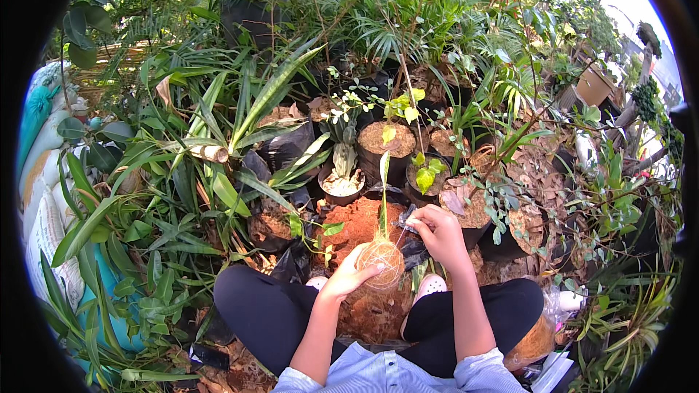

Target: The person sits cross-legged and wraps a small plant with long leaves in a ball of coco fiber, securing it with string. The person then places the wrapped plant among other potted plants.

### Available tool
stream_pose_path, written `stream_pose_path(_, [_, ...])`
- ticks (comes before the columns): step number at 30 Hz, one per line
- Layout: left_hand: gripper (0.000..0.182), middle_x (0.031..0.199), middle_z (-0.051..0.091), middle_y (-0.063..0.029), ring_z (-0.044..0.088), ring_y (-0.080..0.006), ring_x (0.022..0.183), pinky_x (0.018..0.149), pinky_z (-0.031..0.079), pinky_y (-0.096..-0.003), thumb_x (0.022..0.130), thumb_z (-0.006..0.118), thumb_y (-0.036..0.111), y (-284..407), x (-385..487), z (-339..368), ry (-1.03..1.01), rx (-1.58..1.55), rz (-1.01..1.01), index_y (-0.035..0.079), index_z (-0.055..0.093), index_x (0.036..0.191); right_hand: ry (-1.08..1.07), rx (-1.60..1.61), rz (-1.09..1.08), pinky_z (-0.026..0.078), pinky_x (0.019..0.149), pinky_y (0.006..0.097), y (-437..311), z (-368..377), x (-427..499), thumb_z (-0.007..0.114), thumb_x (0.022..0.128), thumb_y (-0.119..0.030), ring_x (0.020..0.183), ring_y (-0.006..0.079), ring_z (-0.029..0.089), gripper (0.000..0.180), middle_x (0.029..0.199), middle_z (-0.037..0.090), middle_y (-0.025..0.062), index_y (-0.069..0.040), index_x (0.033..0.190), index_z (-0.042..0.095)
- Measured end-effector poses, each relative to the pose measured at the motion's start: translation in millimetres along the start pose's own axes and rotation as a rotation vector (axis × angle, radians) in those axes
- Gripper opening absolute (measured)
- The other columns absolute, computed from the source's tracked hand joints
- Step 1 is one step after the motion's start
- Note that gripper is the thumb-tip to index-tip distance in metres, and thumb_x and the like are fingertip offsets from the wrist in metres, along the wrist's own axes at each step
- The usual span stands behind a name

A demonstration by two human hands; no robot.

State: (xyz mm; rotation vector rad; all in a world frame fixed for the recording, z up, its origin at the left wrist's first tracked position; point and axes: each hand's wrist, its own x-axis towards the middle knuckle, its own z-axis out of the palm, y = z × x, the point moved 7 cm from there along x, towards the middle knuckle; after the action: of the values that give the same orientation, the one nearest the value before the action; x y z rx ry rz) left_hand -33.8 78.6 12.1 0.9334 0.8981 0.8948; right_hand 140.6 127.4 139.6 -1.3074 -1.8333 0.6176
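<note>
My left hand (352, 273) holds a ball of brown fibre (385, 262) wrapped in pale thread, its thumb pressed on the front. From the top of the ball a single long green leaf (384, 196) with lighter edges stands upright. To the upper right of the ball, my right hand (437, 229) pinches the thread (402, 237) between thumb and fingers, and the thread runs down to the ball. Behind the ball lies a mound of reddish-brown soil (352, 226). More brown fibrous material (371, 314) is below the ball, between my shoes.
Potted plants in black bags (385, 166) stand close in front. A cut bamboo piece (210, 153) juts among long leaves at left, beyond which are filled sacks (49, 234). A dark phone-like object (210, 356) lies at lower left. Plastic packaging (560, 303) and a fibre bundle (529, 344) are at right.
</note>
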Motion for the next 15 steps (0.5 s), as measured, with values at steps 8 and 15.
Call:
stream_pose_path(8, [0.067, 0.137, 0.049, -0.0101, 0.046, -0.0184, 0.128, 0.109, 0.035, -0.0339, 0.086, 0.07, 0.02, -5.7, 1.5, 6.4, -0.207, -0.135, 0.017, 0.001, 0.038, 0.142, -0.059, 0.257, 0.175, 0.046, 0.065, 0.0209, 73.2, 41.0, -10.8, 0.065, 0.087, 0.001, 0.074, 0.0042, 0.057, 0.003, 0.082, 0.064, 0.0011, 0.003, 0.089, 0.067])
stream_pose_path(15, [0.071, 0.143, 0.043, -0.0129, 0.044, -0.0228, 0.132, 0.112, 0.034, -0.038, 0.087, 0.068, 0.022, -20.0, 16.2, 8.0, -0.174, -0.48, -0.026, 0.001, 0.032, 0.145, -0.014, 0.654, 0.495, 0.039, 0.056, 0.0189, 116.2, 83.8, -39.7, 0.068, 0.087, -0.003, 0.065, 0.0005, 0.049, 0.007, 0.071, 0.061, -0.0042, 0.002, 0.091, 0.069])
